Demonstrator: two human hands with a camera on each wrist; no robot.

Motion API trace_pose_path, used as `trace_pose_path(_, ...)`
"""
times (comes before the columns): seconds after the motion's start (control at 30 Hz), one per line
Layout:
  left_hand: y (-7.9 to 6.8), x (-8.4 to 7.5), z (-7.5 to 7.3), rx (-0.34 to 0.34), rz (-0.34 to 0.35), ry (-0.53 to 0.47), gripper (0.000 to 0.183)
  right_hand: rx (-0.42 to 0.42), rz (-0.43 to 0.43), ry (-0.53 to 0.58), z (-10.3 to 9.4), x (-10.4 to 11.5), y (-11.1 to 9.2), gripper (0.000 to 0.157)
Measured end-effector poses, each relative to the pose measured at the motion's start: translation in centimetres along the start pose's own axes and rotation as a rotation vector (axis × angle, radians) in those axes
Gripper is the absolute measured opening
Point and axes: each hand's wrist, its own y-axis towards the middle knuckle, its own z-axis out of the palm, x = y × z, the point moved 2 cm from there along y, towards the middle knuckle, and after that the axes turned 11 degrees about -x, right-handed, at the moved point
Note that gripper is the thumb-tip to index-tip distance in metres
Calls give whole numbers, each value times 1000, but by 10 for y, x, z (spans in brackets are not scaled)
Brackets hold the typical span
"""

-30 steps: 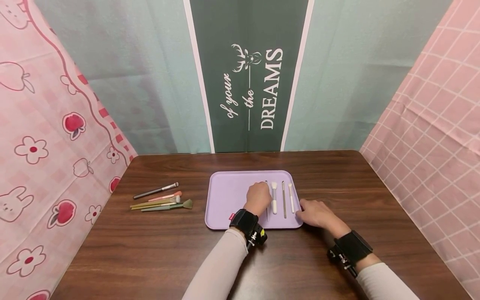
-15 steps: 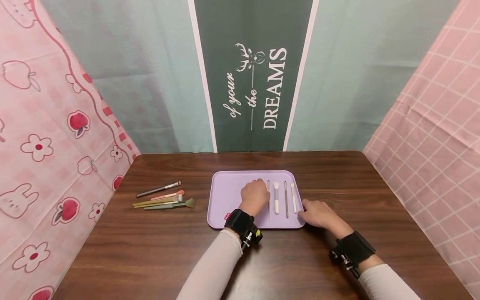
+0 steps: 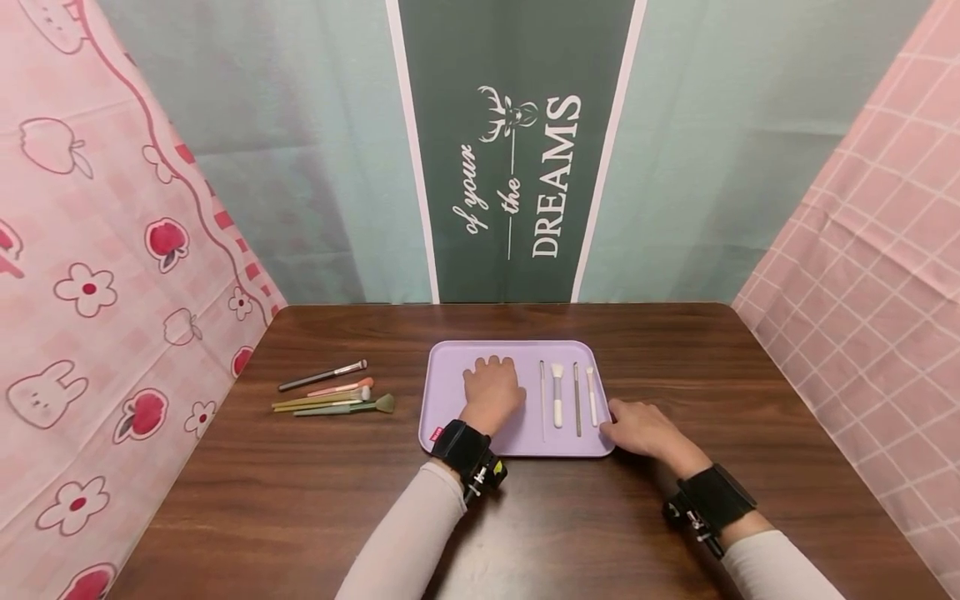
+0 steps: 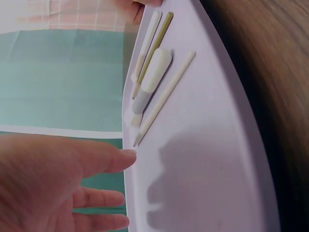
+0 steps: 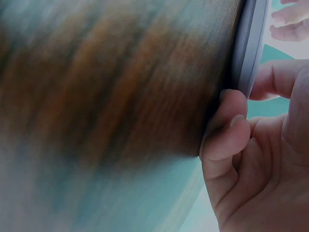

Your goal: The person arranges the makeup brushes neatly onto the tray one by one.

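A lilac tray (image 3: 448,379) lies on the table with several makeup brushes lined up along its right part. From left to right these are a thin pale brush (image 3: 543,404), a thick white-and-grey brush (image 3: 557,404), a thin brown brush (image 3: 577,404) and a small white brush (image 3: 592,400). My left hand (image 3: 492,396) is over the tray's left half, its fingers extended and nothing in them; in the left wrist view its thumb shows near the tip of the thin pale brush. My right hand (image 3: 643,428) grips the tray's right rim, thumb on one side and fingers curled at the other.
To the left of the tray lies a loose group of makeup brushes: a dark-handled brush (image 3: 322,376), a pink brush (image 3: 341,387), a green fan-shaped brush (image 3: 352,407) and pale gold ones (image 3: 318,404). Curtains stand behind and beside the wooden table (image 3: 247,500).
My left hand has moved left, away from the thin pale brush, and its fingers have spread. That brush now shows whole on the tray. My right hand stays at the rim.
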Motion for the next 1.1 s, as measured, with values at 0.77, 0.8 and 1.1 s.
trace_pose_path(0.77,-31,67,-27,-92,-2,56,53,5,14,4,1,-2,-2,20)
trace_pose_path(0.8,-33,70,-27,-95,-6,59,53,5,13,3,1,-2,-2,20)
trace_pose_path(1.1,-46,100,-38,-123,-43,64,54,8,10,4,1,-1,0,21)
